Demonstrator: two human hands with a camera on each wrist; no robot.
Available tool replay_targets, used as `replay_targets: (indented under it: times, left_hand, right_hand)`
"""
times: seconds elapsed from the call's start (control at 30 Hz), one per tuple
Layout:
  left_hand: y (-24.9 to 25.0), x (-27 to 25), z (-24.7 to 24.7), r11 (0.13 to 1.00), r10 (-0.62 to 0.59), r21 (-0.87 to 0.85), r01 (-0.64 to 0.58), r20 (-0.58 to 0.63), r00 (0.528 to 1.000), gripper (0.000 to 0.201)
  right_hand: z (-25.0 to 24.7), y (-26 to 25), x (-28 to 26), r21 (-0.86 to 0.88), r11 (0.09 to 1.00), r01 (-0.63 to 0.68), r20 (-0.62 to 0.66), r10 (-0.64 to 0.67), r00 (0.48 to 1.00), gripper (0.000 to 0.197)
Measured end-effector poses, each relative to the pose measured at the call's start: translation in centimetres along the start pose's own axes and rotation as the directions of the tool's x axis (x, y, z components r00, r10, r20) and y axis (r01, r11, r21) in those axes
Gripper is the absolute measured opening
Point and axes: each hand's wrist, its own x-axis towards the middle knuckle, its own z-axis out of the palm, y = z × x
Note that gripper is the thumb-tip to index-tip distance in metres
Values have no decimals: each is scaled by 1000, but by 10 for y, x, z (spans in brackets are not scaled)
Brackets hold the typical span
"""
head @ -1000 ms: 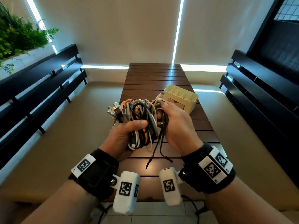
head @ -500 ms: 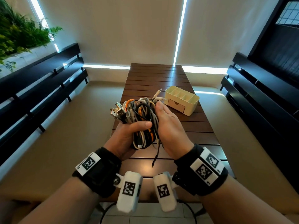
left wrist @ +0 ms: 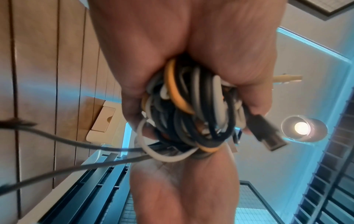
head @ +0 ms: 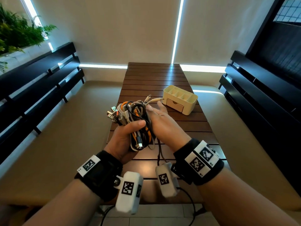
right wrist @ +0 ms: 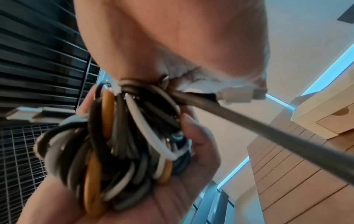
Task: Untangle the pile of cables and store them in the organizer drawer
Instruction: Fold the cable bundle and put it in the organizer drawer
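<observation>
A tangled bundle of black, white, grey and orange cables (head: 136, 121) is held above the near half of the wooden slat table (head: 153, 79). My left hand (head: 127, 132) grips it from the left, thumb across the front; the left wrist view shows the fingers curled round the coils (left wrist: 191, 113). My right hand (head: 162, 123) lies with straight fingers against the bundle's right side. USB plugs (head: 112, 114) stick out at the upper left, and dark cable ends (head: 160, 154) dangle below. The cream organizer (head: 190, 103) stands right of the hands, its front drawer (head: 175, 104) closed.
Dark slatted benches run along the left (head: 40, 75) and the right (head: 260, 88) of the table. A green plant (head: 16, 35) is at the upper left. The table's far half lies beyond the organizer.
My right hand's fingers, curled round the bundle a second ago, have straightened and now lie flat against it. The left hand keeps its grip.
</observation>
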Motion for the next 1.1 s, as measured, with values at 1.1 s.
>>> replay_targets:
  times: [1.1]
  left_hand:
    - [21, 12, -18, 995, 95, 12, -95, 0, 996, 58]
  right_hand:
    - [5, 57, -41, 294, 891, -346, 135, 320, 938, 58]
